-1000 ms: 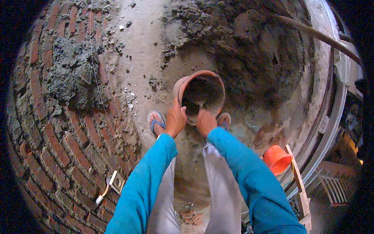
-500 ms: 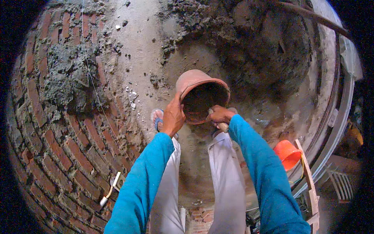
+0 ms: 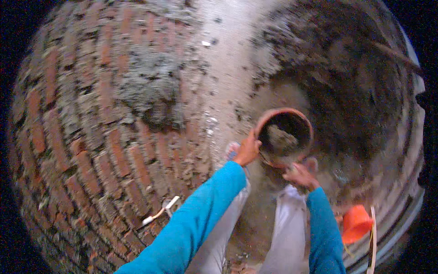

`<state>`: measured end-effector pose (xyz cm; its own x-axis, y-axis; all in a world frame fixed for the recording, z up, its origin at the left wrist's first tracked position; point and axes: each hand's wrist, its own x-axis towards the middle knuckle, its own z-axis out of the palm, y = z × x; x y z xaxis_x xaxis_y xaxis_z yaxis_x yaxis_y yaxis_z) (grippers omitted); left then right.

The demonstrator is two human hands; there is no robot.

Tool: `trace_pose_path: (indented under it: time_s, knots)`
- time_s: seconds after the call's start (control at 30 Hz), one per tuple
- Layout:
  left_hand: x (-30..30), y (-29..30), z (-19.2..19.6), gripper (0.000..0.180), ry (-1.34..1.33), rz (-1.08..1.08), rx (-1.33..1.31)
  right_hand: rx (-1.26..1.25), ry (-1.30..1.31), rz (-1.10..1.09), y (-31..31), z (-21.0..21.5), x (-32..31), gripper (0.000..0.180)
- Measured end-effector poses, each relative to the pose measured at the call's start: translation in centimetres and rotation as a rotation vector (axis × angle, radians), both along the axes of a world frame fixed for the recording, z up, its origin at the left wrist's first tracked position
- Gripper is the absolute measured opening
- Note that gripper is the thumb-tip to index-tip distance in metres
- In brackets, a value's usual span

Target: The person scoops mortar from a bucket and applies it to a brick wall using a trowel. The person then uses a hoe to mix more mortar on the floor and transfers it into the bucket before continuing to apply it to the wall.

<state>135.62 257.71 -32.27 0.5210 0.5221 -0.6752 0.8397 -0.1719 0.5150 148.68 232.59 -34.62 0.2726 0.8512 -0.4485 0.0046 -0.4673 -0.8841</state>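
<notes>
A reddish-brown bucket (image 3: 311, 137) tilts with its mouth facing me, above the ground between my feet. A lump of grey mortar (image 3: 282, 138) lies inside it. My left hand (image 3: 247, 150) is closed on the bucket's left rim, thumb over the edge. Close to the near rim, my right hand (image 3: 302, 176) is closed, blurred by motion. A short wooden handle showed in that hand a moment before; now only a pale bit shows at its fingers, and the working end of the tool is hidden.
To the left runs a brick wall (image 3: 98, 150) with a patch of grey mortar (image 3: 150, 86) on it. A dark mortar heap (image 3: 346, 86) spreads at the right. An orange bucket (image 3: 356, 223) stands lower right by a wooden strip (image 3: 372, 237). A white-handled tool (image 3: 159, 211) lies on the bricks.
The view has swung left, so everything sits farther right. The bucket has tipped more upright, its mouth turned toward me, and the mortar inside now shows.
</notes>
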Motion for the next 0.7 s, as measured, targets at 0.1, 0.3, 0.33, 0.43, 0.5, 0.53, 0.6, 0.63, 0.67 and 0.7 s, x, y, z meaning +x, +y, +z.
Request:
trace_pose_path:
  time_s: [0.1,0.3,0.33,0.43,0.5,0.53,0.6,0.63,0.67,0.7]
  knots:
    - [-2.6,1.2,-1.9,0.056,-0.039,0.117,-0.163,-0.244,0.327,0.033,0.4,0.5,1.5,0.037]
    - [-4.5,3.2,-3.6,0.058,-0.069,0.104,-0.184,-0.49,0.462,0.088,2.5,3.6,3.1,0.035]
    - [-4.5,3.5,-3.1,0.058,-0.02,0.177,-0.227,-0.508,0.44,0.113,2.8,4.1,2.9,0.035]
    - [-5.0,4.4,-0.3,0.057,0.082,0.271,-0.179,-0.38,0.329,0.073,3.7,5.9,2.2,0.049]
    - [-6.2,4.2,2.7,0.054,0.059,0.228,-0.064,-0.393,0.259,0.093,4.7,7.2,1.6,0.063]
    - [-7.7,3.4,4.9,0.052,0.013,0.179,0.003,-0.345,0.317,0.053,5.0,7.9,1.4,0.063]
    - [-11.3,1.3,9.8,0.049,0.012,0.09,0.054,-0.341,0.435,-0.064,6.3,9.3,0.5,0.063]
    - [-13.1,0.2,12.3,0.049,0.025,0.054,0.055,-0.307,0.371,-0.123,7.1,9.8,-0.2,0.067]
    - [-15.1,-1.1,14.8,0.048,0.069,0.024,0.065,-0.308,0.393,-0.138,7.8,10.3,-0.8,0.068]
    - [-16.7,-2.2,17.2,0.047,0.085,0.014,0.087,-0.305,0.413,-0.156,8.9,10.5,-1.6,0.069]
